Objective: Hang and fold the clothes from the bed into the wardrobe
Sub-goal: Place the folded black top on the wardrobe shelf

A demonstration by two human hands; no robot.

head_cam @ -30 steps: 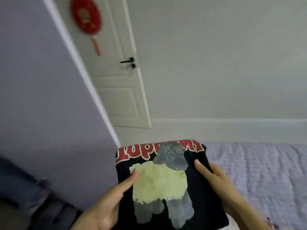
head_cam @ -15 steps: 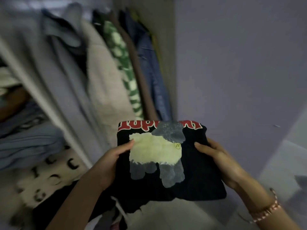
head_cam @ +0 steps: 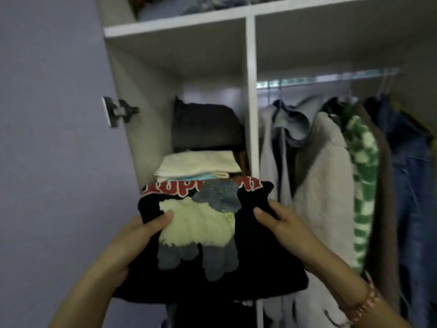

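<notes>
Landmark, head view: the white upright divider panel [head_cam: 251,91] splits the open wardrobe into a shelf bay and a hanging bay.
Task garment: you are holding a folded black T-shirt with red lettering and a pale yellow and grey animal print [head_cam: 250,252]. It lies flat in front of the divider's lower part, with its far edge just below the shelf stack.
Left hand: your left hand [head_cam: 139,235] grips the shirt's left edge. The thumb lies on the yellow print and the fingers are hidden underneath.
Right hand: your right hand [head_cam: 283,223] grips the right edge. The thumb is on the black cloth and the fingers are hidden below. A pink beaded bracelet [head_cam: 364,301] sits on that wrist.
Left of divider: a stack of folded cream cloths [head_cam: 201,165] sits on the shelf, with a dark grey folded bundle [head_cam: 205,124] behind it.
Right of divider: a metal rail [head_cam: 326,78] carries a grey-blue garment [head_cam: 293,124] nearest the divider. After it come a cream fleece jacket [head_cam: 324,185], a green and white checked garment [head_cam: 363,181], and blue denim [head_cam: 411,185] farthest out.
Far left of divider: a lilac door [head_cam: 52,138] hangs on a metal hinge [head_cam: 118,111].
</notes>
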